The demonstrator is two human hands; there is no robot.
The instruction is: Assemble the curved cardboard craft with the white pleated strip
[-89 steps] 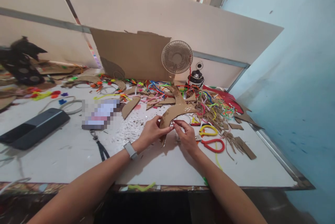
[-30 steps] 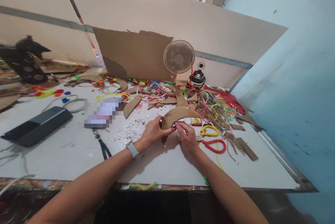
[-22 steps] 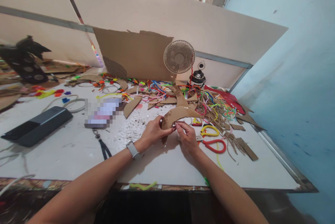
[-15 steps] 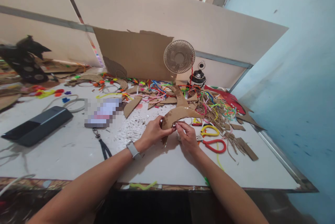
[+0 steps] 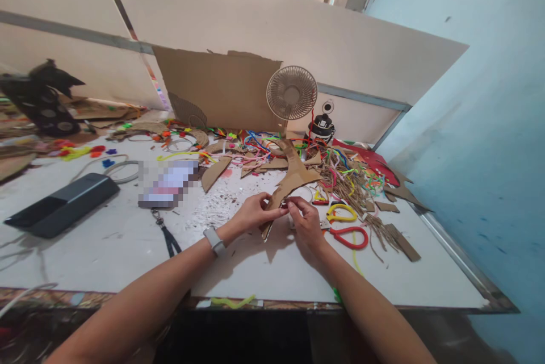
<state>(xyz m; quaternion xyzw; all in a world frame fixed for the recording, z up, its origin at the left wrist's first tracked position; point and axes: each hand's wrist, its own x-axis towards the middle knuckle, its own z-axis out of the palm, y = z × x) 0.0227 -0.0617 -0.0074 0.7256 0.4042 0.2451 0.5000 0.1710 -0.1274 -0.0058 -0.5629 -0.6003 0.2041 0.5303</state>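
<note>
A curved brown cardboard piece (image 5: 286, 189) is held tilted above the white table. My left hand (image 5: 254, 213) is closed on its near left end, thumb in front and fingers behind. My right hand (image 5: 306, 222) pinches at the lower inner edge of the same cardboard, its fingertips meeting the left thumb tip. What exactly lies between the right fingertips is too small to make out. Right beside that hand are scissors with a yellow handle loop (image 5: 343, 213) and a red one (image 5: 351, 238); their blades are partly hidden by the hand.
A small fan (image 5: 292, 92) and a black bottle (image 5: 322, 128) stand behind a heap of pipe cleaners and cardboard scraps (image 5: 340, 176). To the left lie a phone (image 5: 170, 185) with a strap and a dark grey device (image 5: 62, 205). Cardboard strips (image 5: 402, 242) lie at right.
The cardboard piece has tilted, so its face looks narrower and its right tip sits further left and higher. Both hands keep nearly the same place and grip.
</note>
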